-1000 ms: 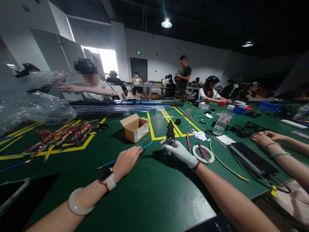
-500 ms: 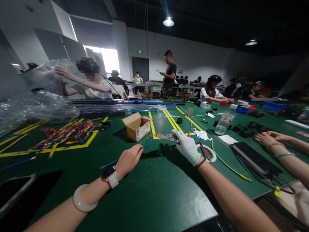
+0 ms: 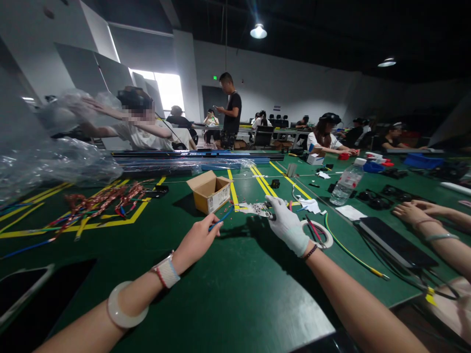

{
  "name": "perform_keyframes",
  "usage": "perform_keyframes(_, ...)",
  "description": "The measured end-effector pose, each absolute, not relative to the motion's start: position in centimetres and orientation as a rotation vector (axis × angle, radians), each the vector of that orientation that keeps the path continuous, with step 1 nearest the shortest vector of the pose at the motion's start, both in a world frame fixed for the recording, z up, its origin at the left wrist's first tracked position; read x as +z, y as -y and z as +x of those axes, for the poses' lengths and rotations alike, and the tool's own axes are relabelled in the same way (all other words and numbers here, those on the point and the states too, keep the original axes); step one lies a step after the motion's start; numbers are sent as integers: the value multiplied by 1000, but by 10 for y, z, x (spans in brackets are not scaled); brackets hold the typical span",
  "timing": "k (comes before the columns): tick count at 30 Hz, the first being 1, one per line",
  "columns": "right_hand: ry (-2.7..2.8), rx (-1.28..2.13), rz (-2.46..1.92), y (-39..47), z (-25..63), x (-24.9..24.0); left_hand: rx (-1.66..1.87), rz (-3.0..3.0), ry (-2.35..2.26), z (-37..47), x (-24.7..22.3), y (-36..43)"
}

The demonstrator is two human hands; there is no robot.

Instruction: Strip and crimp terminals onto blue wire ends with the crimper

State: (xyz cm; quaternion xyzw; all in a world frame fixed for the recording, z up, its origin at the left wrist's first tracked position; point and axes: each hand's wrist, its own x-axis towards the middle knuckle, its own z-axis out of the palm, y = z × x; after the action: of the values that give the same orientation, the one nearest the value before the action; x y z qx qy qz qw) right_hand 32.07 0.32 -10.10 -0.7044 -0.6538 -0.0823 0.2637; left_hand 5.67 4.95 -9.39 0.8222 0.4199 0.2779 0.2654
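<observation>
My left hand (image 3: pixel 196 241) is closed, thumb and fingers pinching a blue wire (image 3: pixel 227 215). The wire's tip points up and right, beside the cardboard box's near corner. In a white glove, my right hand (image 3: pixel 287 223) is closed around the near end of a flat metal tool (image 3: pixel 254 209) with small holes, which looks like a wire stripper; its grip is hidden by the fingers. The tool's bright face points left, a little apart from the wire tip. Small copper-coloured scraps lie on the green table (image 3: pixel 221 304) around it.
An open cardboard box (image 3: pixel 210 193) stands ahead. Stripped copper wires (image 3: pixel 106 201) lie left, by plastic film (image 3: pixel 62 159). Rightward are a tape roll (image 3: pixel 327 238), a green-yellow wire (image 3: pixel 349 252), a water bottle (image 3: pixel 348 182), a black power bank (image 3: pixel 397 242) and a co-worker's hands (image 3: pixel 415 213).
My left hand has turned and lowered the blue wire slightly. The metal tool has tilted, its face now bright. Across the table, a standing person has shifted left.
</observation>
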Motion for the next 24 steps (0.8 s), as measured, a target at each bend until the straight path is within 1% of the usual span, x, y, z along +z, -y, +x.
perform_keyframes(5, 1756, -194, -1906, -1, 317, -100, 705, 2210, -1132, 57, -94, -49)
perform_keyframes(11, 1730, -221, -2005, 1, 314, -99, 683, 2173, -1127, 58, -97, -50)
perform_keyframes(18, 1768, -139, -1987, 4, 308, -94, 632, 2287, -1153, 57, -97, -49)
perform_keyframes(24, 1780, -215, -2067, 6, 305, -91, 638, 2305, -1145, 58, -95, -48)
